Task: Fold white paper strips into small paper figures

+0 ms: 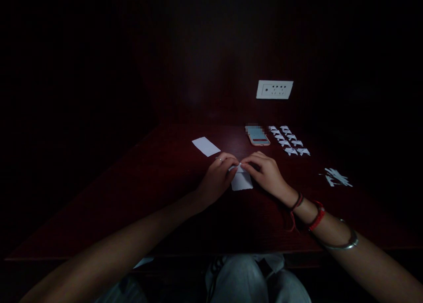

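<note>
A small white sheet of paper (242, 182) lies on the dark red table, its far part folded over toward a point. My left hand (219, 174), with a ring on one finger, pinches the folded part from the left. From the right, my right hand (265, 171) grips the same fold near its tip with thumb and fingers. Both sets of fingertips nearly meet there and cover part of the fold. The near half of the paper lies flat, its edge slightly uneven.
A flat white paper (206, 146) lies beyond my left hand. Farther back stands a phone (259, 138) lying face up. Several folded paper pieces (291, 151) form two rows at the right, with thin paper strips (337, 177) nearer. A socket panel (274, 90) is on the wall.
</note>
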{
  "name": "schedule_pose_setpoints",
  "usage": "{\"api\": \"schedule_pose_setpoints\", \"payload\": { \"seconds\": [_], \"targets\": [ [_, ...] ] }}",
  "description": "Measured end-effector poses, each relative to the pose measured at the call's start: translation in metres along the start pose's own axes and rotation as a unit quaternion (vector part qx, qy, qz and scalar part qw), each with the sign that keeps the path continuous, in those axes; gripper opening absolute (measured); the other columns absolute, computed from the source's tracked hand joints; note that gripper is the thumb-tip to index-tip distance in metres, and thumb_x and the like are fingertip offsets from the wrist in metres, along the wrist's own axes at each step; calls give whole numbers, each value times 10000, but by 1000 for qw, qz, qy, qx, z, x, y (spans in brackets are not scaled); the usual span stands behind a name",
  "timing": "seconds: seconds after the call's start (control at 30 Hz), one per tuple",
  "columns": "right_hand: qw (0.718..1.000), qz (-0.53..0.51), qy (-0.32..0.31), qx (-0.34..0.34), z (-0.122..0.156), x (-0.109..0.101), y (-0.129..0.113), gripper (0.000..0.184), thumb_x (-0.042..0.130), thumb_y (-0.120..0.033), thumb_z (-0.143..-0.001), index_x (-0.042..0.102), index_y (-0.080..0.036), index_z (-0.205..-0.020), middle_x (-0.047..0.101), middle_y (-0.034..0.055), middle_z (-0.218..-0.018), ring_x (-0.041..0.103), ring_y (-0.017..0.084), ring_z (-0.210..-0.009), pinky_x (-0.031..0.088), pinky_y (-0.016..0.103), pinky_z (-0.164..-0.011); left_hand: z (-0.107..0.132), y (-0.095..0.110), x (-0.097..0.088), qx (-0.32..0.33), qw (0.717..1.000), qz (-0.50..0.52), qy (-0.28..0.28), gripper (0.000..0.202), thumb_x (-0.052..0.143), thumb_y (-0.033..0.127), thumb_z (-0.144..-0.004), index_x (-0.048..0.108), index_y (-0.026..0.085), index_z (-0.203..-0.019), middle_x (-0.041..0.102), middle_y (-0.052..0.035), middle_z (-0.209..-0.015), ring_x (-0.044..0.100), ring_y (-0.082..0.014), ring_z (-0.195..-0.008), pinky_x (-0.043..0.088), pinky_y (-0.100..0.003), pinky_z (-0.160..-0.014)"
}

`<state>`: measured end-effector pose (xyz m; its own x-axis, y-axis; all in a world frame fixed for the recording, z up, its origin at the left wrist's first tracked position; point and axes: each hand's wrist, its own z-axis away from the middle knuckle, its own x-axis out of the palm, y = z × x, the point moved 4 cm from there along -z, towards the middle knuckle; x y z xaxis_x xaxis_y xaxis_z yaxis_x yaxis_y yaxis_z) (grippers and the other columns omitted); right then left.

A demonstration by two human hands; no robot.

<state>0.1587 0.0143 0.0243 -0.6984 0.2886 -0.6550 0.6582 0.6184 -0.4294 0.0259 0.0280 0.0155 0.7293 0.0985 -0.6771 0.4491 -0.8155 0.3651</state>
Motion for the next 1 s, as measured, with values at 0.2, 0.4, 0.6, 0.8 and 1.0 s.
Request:
{"api": "schedule_pose_setpoints", "payload": {
  "seconds": [0.2,0.4,0.6,0.8,1.0],
  "targets": [
    [1000,-5,2,3,-1,-1,-2,121,474,-226,-785,582,-175,-765,565,19,-730,491,129,-728,368,247,-674,0,2,-3,-10,1000,10,5,105,406,166,-823,491,171,-884,479,-24,-918,459,-125,-880,374,-262,-798],
    [999,-22,16,24,-1,-1,-1,116,470,-213,-775,564,-171,-722,524,9,-689,482,116,-675,362,227,-623,-1,-3,-2,-55,997,49,3,95,429,183,-810,473,183,-894,525,-3,-876,501,-112,-799,400,-247,-737],
    [997,-36,36,60,-2,2,7,127,438,-211,-781,525,-166,-700,509,4,-684,476,108,-648,357,217,-605,0,-15,6,-99,989,106,-34,90,460,189,-782,489,182,-867,562,8,-829,530,-103,-751,419,-223,-696],
    [997,-62,-7,55,-1,6,9,134,448,-239,-783,546,-168,-839,569,12,-739,512,109,-679,371,216,-629,0,-18,4,-116,988,96,-40,93,420,198,-795,509,178,-813,560,8,-775,520,-109,-714,408,-221,-647],
    [997,-31,-23,65,0,6,7,142,430,-195,-779,568,-168,-770,593,11,-708,530,113,-646,372,218,-612,1,-19,8,-120,986,90,-73,163,389,279,-820,520,186,-845,576,6,-803,525,-115,-721,401,-227,-636]
  ]
}}
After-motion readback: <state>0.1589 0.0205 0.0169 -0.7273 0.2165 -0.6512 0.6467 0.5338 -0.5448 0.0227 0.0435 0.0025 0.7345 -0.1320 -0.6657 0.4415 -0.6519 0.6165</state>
